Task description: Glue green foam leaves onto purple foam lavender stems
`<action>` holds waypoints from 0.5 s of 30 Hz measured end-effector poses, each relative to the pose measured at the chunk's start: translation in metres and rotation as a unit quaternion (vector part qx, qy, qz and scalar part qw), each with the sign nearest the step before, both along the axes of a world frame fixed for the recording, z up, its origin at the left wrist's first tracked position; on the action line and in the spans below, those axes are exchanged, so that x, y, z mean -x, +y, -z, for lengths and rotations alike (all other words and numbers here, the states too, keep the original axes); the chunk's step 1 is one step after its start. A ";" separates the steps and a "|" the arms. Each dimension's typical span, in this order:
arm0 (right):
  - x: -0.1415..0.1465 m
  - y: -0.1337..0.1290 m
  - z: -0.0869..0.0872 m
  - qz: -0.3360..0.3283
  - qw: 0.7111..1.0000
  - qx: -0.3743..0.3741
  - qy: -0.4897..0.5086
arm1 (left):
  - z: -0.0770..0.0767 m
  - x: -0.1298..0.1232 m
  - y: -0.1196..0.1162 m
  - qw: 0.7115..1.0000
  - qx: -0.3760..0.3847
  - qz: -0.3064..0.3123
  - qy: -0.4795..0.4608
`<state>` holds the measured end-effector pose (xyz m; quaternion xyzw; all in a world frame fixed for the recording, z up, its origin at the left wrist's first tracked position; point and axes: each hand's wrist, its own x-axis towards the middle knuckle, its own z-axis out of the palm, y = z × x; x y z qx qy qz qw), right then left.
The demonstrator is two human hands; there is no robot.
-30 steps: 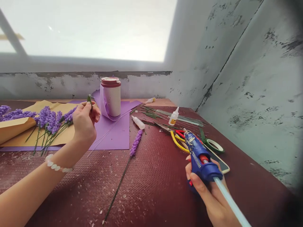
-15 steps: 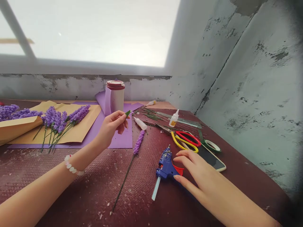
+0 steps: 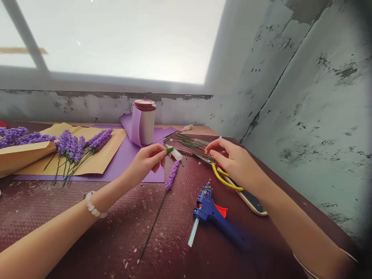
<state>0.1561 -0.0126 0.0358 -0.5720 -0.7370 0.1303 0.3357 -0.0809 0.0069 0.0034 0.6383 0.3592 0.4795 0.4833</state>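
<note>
Between the thumb and forefinger of my left hand (image 3: pixel 149 159) is a small green leaf (image 3: pixel 170 150). My right hand (image 3: pixel 234 162) hovers above the scissors (image 3: pixel 225 178) with its fingers loosely curled and apart, holding nothing I can see. It hides most of the upright glue bottle and part of the scissors. Below it, a blue glue gun (image 3: pixel 207 209) lies on the table with a clear stick out of its back. A single purple lavender stem (image 3: pixel 172 175) lies between my hands, its flower end close to a white glue bottle (image 3: pixel 176 154).
Further back stands a lidded cup (image 3: pixel 148 124) on purple paper (image 3: pixel 149 174). Several lavender stems (image 3: pixel 69 145) rest on brown paper (image 3: pixel 113 149) at the left. Thin green wires (image 3: pixel 187 140) lie at the back, and a phone (image 3: pixel 254 203) lies under the scissors. A wall bounds the right.
My right hand has moved from beside the glue gun up and forward to over the scissors. My left hand, still pinching the leaf, has shifted slightly right and down.
</note>
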 end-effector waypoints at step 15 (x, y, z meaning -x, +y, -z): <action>0.044 0.056 0.042 -0.195 0.971 0.130 -0.041 | -0.003 0.007 0.003 0.986 0.125 0.075 -0.077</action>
